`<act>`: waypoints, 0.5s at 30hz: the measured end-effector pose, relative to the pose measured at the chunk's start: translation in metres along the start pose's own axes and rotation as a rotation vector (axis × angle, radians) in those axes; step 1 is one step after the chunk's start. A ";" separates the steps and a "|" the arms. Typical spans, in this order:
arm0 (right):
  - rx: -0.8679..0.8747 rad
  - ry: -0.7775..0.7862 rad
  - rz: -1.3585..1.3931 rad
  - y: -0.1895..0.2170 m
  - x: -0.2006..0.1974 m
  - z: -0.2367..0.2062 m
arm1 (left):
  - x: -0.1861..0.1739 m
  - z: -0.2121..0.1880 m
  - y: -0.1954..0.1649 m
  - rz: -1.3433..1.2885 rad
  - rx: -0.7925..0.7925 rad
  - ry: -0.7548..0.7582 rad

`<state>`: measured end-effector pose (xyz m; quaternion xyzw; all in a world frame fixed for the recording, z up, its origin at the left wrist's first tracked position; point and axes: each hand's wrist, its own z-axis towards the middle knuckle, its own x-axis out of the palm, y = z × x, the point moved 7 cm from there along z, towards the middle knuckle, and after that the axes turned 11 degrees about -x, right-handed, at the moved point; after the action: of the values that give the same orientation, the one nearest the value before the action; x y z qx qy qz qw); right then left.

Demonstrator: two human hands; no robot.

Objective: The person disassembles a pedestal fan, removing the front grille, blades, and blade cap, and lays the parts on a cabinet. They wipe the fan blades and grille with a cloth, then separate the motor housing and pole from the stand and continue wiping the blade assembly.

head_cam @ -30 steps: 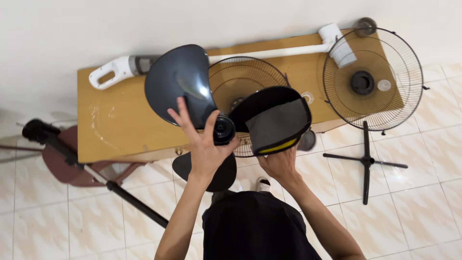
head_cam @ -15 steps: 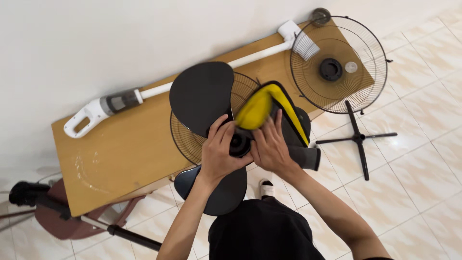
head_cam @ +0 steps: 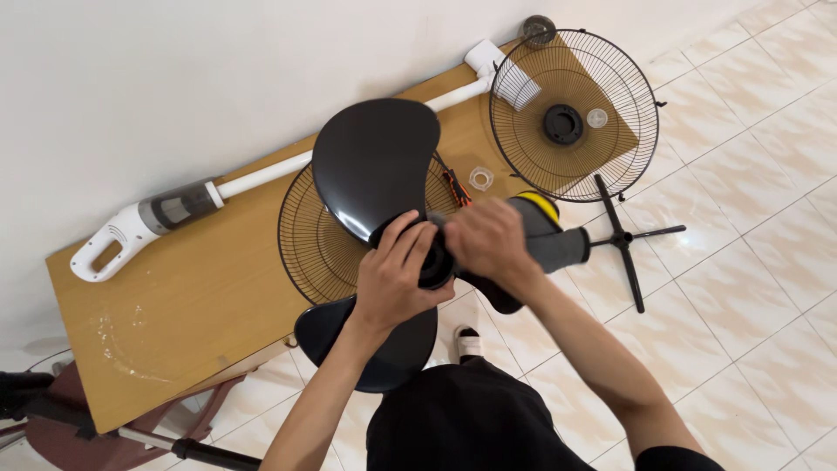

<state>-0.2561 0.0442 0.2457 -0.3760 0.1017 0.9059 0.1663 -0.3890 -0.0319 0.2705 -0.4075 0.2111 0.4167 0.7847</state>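
I hold a black fan blade assembly (head_cam: 375, 166) over the edge of a wooden table (head_cam: 174, 288). My left hand (head_cam: 397, 275) grips its hub from the near side. My right hand (head_cam: 488, 244) presses on the hub from the right, with a grey and yellow cloth (head_cam: 549, 235) bunched under it. One blade points up toward the wall, another (head_cam: 370, 340) hangs down near my body. A wire fan guard (head_cam: 318, 235) lies flat on the table under the blades.
A second wire guard (head_cam: 567, 118) rests at the table's right end. A white stick vacuum (head_cam: 174, 205) lies along the wall. A small clear nut (head_cam: 480, 179) and an orange-handled tool (head_cam: 455, 186) sit on the table. A black cross-shaped fan base (head_cam: 623, 240) stands on the tiled floor.
The cloth, spread over a blade before, is now bunched at the hub under my right hand. Both hands have closed in on the hub, and the view has swung to the left.
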 end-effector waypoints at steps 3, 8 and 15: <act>-0.094 0.039 0.004 0.004 -0.001 0.008 | -0.001 0.005 -0.001 -0.006 0.002 -0.019; 0.043 0.089 -0.080 -0.018 -0.022 0.018 | -0.014 0.010 0.017 0.022 -0.056 -0.064; 0.166 0.131 -0.093 0.004 0.015 -0.012 | -0.010 0.010 0.042 -0.006 -0.204 -0.104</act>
<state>-0.2596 0.0405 0.2265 -0.4238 0.1697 0.8591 0.2316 -0.4293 -0.0151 0.2637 -0.4635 0.1253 0.4542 0.7505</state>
